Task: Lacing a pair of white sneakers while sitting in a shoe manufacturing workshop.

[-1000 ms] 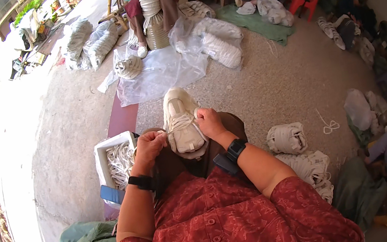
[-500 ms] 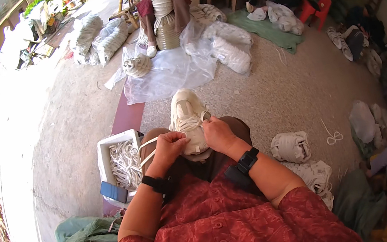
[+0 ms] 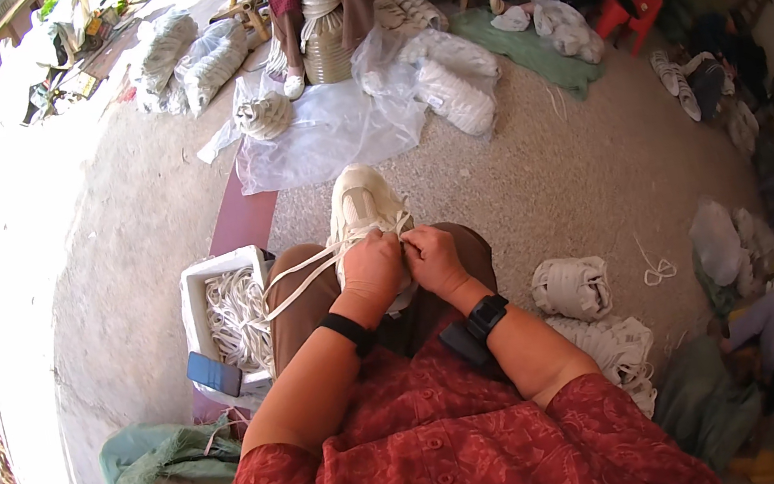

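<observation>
Shoe (image 3: 359, 208): pale, chunky, set between the knees (image 3: 468, 239), toe pointing outward, heel end mostly hidden behind the hands. Judged light for its bulk; likely soft and giving at the upper and tongue, stiffer at the thick sole. Not fragile by the look of it, nor very slippery, though probably apt to rock if pulled sideways. Best steadied by the knees at the sole edges, with fingers kept to the eyelet rows. Lace (image 3: 309, 273): pale, flat-looking, limp, trailing from the lacing to the left of the shoe, over the thigh. Judged very light, easily twisted; best pinched close to the eyelet or near a free end. Left hand (image 3: 374, 266): curled over the lacing, back upward, fingertips hidden; cannot tell whether gripping or merely pressing. Right hand (image 3: 433, 253): just beside it, at the shoe's right edge, thumb and forefinger pinched on a bit of lace. Left of the shoe, white box (image 3: 194, 308) of tangled laces (image 3: 235, 317), blue phone (image 3: 214, 372) at its near corner. Right of the shoe, on the floor, pale bundle (image 3: 571, 288). Beyond the toe, clear plastic sheet (image 3: 328, 155).
</observation>
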### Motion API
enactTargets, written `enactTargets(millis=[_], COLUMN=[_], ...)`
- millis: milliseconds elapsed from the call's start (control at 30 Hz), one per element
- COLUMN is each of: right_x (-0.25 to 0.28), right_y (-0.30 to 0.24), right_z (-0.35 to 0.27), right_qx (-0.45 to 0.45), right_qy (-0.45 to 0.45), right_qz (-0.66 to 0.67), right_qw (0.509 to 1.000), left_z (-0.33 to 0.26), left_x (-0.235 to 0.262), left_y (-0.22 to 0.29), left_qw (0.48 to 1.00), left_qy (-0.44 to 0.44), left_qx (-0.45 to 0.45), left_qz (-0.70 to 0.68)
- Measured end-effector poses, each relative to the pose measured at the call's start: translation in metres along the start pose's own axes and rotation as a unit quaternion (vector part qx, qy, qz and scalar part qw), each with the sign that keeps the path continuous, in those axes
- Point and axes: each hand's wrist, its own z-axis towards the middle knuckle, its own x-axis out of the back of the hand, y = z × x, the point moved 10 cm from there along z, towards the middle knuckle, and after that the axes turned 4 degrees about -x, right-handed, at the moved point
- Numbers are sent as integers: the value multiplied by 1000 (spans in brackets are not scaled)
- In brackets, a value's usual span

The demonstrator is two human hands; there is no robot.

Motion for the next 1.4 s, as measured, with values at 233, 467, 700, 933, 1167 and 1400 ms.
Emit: enactTargets(millis=[233, 467, 700, 933, 1167, 1400], right_x=[5, -48, -71, -63, -39, -55], right_y=[-14, -35, -56, -57, -59, -57], right_z=[18, 44, 36, 37, 61, 49], right_qx=[-13, 87, 149, 204, 47, 129], right_qy=[-32, -157, -244, -227, -156, -175], right_qz=[-32, -152, -308, -300, -148, -208], right_qw=[999, 972, 907, 904, 976, 954], left_z=[-28, -58, -68, -66, -68, -67], left_x=[7, 19, 5, 4, 5, 5], left_y=[-4, -46, -91, -88, -90, -88], left_qw=[991, 942, 861, 846, 849, 846], left_qy=[-132, -17, 33, 44, 36, 41], left_qx=[7, 80, 184, 166, 162, 169], left_qz=[7, -325, -474, -504, -502, -505])
